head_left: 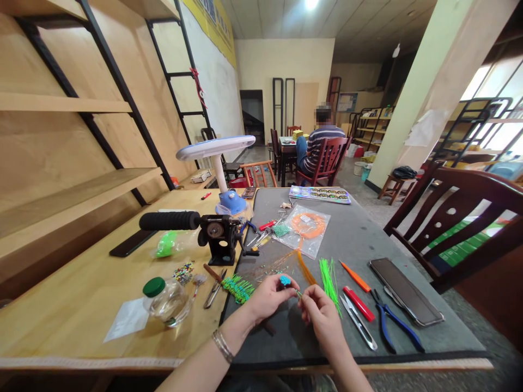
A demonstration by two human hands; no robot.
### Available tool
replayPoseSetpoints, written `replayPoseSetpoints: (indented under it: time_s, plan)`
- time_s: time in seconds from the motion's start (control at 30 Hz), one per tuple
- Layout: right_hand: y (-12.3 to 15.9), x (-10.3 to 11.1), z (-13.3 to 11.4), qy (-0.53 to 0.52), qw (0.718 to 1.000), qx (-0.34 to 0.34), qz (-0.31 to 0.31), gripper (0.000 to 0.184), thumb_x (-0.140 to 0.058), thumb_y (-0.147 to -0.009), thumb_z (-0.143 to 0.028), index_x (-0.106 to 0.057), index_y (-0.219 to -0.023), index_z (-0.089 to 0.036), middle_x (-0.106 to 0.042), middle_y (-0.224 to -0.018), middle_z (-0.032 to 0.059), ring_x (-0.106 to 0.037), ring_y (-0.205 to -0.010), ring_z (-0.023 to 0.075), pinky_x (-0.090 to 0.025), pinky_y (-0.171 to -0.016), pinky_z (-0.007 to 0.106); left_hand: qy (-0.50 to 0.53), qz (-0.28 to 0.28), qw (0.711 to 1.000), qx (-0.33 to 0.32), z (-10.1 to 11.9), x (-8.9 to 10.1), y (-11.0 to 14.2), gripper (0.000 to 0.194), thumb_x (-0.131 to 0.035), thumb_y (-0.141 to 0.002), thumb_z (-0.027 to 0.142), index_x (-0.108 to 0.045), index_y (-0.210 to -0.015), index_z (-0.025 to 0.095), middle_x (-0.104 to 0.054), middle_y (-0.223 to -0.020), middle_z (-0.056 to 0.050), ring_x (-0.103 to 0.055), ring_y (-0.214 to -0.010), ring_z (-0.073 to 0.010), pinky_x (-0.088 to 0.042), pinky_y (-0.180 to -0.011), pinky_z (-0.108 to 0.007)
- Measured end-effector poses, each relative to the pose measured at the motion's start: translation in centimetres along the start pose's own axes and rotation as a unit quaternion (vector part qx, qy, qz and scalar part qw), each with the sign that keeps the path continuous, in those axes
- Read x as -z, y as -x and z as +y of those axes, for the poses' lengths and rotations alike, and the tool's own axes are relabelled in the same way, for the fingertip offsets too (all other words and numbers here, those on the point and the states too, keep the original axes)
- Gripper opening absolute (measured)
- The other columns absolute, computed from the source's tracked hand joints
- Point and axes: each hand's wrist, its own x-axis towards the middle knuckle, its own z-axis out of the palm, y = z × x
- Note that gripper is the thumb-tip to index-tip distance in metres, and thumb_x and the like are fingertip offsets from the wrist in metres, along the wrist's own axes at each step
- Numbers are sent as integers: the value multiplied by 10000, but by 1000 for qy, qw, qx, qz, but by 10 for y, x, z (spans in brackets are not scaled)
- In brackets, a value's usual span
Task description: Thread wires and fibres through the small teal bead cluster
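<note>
My left hand is closed in a pinch above the grey mat, with a small bright turquoise lump at its fingers. What that lump is, I cannot make out. A thin green strand runs between the fingertips of both hands. My right hand pinches the strand's other end. Just left of my left hand lies a row of green and turquoise bristly pieces. A bundle of bright green strands and an orange fibre bundle lie beyond my right hand.
Thread snips, a red stick, blue-handled pliers and a phone lie at right. A green-lidded jar, beads, a black cranked device and a lamp stand left. A person sits far back.
</note>
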Motion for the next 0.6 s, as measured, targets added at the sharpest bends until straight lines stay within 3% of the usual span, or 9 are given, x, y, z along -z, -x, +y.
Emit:
replayPoseSetpoints:
  time_s: [0.6]
  plan:
    - [-3, -2, -3, 55, 998, 2, -2, 347, -570, -786, -528, -512, -712, -193, -512, -499, -53, -418, -394, 75, -312, -384, 186, -8, -3, 1000, -24, 3, -1, 1, 159, -708, -706, 274, -672, -774, 135, -634, -736, -22, -558, -738, -156, -425, -732, -269]
